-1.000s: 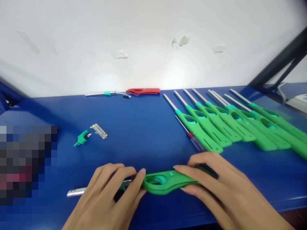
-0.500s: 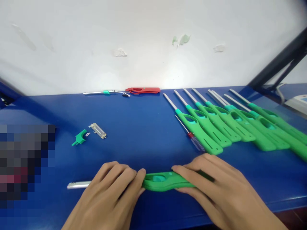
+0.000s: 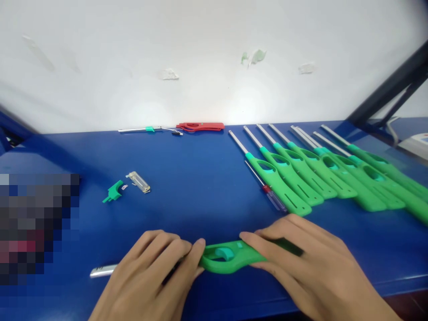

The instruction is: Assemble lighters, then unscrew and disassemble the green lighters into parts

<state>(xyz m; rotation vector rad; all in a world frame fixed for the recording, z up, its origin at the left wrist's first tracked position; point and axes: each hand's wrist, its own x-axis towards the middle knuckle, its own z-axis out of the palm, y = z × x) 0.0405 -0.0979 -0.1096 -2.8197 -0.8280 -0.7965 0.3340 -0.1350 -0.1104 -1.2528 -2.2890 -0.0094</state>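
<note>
Head view: left hand (image 3: 149,267) grips the front of the green lighter (image 3: 242,256), held on the near side of the screwdriver (image 3: 275,200) and leftward; the side gap visible one second ago now appears closed, suggesting seated halves, with right hand (image 3: 310,263) clasping the rear.

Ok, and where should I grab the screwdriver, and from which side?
Take the screwdriver by its thick handle, probably from above and the left: it lies with the handle end toward you and the thin shaft pointing away, while the leftmost green lighter in the row lies close along its right side, leaving little finger room.
</note>
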